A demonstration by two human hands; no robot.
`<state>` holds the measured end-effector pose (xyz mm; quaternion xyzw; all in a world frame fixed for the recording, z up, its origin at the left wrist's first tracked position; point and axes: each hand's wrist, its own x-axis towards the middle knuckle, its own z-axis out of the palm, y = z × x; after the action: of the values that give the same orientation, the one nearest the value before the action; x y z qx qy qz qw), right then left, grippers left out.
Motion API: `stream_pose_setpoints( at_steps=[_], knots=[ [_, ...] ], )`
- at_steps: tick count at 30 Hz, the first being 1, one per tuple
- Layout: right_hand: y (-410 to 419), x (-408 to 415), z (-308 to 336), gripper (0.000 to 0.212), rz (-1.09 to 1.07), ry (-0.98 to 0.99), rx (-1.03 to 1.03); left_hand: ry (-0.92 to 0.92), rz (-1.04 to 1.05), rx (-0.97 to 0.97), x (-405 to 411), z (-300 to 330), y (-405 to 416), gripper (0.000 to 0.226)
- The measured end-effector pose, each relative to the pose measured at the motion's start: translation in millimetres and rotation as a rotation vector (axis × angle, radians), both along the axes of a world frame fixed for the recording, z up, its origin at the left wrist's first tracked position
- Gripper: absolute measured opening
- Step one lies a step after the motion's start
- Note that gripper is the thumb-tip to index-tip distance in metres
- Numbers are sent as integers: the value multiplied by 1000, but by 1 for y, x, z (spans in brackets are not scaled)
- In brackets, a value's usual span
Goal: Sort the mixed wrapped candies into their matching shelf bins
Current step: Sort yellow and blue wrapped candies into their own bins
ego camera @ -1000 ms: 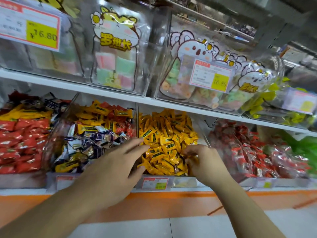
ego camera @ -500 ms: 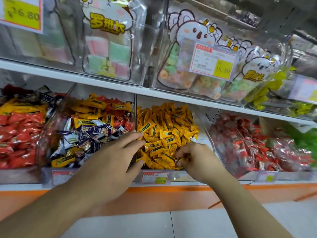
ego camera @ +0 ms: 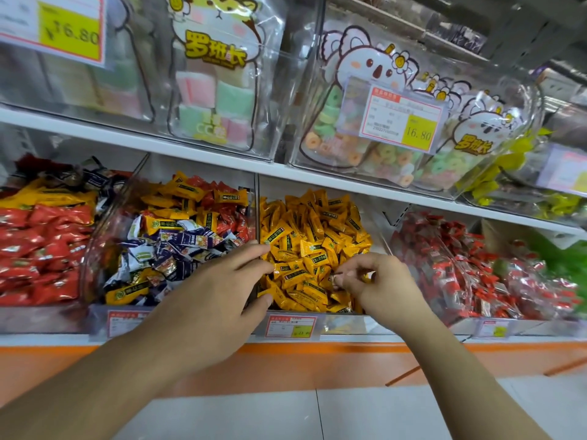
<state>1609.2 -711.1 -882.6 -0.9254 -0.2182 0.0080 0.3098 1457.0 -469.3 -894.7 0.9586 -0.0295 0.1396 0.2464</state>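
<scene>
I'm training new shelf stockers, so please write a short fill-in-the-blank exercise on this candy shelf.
1. The right hand works in the bin of ____ candies.
2. The mixed bin lies to that bin's ____.
3. The koala bags sit on the ____ shelf.
4. Their yellow tag reads ____.

Missing words: yellow; left; upper; 16.80

Right fingers [ego camera: 359, 274] perhaps hide a candy.

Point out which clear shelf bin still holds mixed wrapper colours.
The clear bin second from left: yellow, red and purple-and-white wrapped candies lie jumbled there. The all-yellow bin beside it holds one colour.
</scene>
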Motion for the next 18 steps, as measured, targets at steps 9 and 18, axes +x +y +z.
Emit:
stream_pose_setpoints(
  at_steps=[9,18],
  knots=[
    [54,-61,39,5,183,209,499,-57,35,-296,-6,26,-2,39],
    [53,-65,49,15,190,324,536,-77,334,-156,-22,45,38,20]
  ],
)
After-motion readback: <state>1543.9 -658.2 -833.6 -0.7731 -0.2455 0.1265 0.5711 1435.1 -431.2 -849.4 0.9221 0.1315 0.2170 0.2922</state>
